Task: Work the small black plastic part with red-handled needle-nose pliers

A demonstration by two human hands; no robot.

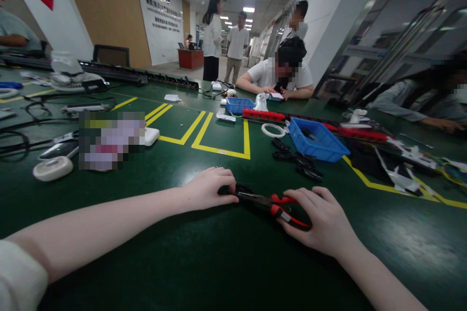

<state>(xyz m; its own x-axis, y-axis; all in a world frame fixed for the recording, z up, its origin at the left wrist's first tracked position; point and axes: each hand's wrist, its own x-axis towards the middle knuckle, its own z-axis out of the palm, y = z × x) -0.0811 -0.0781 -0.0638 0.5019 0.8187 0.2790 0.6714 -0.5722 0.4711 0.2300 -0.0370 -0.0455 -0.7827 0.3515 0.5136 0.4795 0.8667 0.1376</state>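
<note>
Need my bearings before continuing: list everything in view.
Pliers: one, red and black, right hand
Held piece: one, black, left hand
Table: one, green, beneath hands
Bins: two, blue, beyond hands
Bundles: several, black, beside nearer bin
Ring: one, white, left of nearer bin
Square device: one, white, left side
Rounded device: one, white, far left
Pixelated item: one, purplish, between those devices
Tape lines: several, yellow, table
Strips: at least two, red, near bins
People: at least seven, mostly pale-topped, beyond hands
Other clutter: uncountable, mixed, table
Left hand: one, bare, centre
Right hand: one, bare, right
</note>
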